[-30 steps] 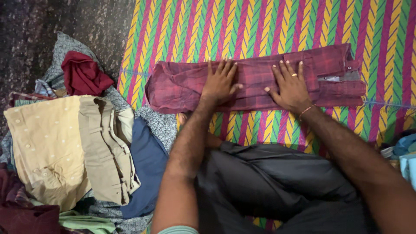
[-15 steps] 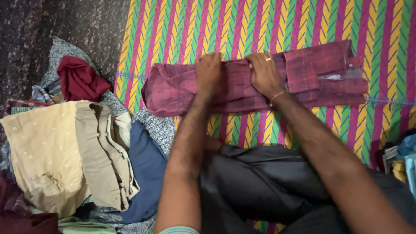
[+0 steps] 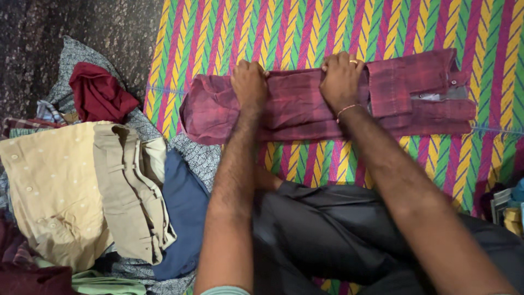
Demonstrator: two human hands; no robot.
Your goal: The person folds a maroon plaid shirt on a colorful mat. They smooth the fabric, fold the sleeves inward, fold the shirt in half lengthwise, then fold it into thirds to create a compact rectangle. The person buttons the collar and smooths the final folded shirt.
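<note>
Your left hand (image 3: 249, 83) and right hand (image 3: 341, 78) each grip the far edge of the maroon checked shirt (image 3: 305, 104), lying lengthwise on the striped mat (image 3: 305, 27) (mid-fold). Next, likely draw that edge toward you evenly.

Both hands, flat and spread on the maroon shirt (image 3: 327, 101) a second ago, have since moved to its far edge, where the left hand (image 3: 249, 82) and right hand (image 3: 341, 77) now curl closed, gripping the cloth.
</note>
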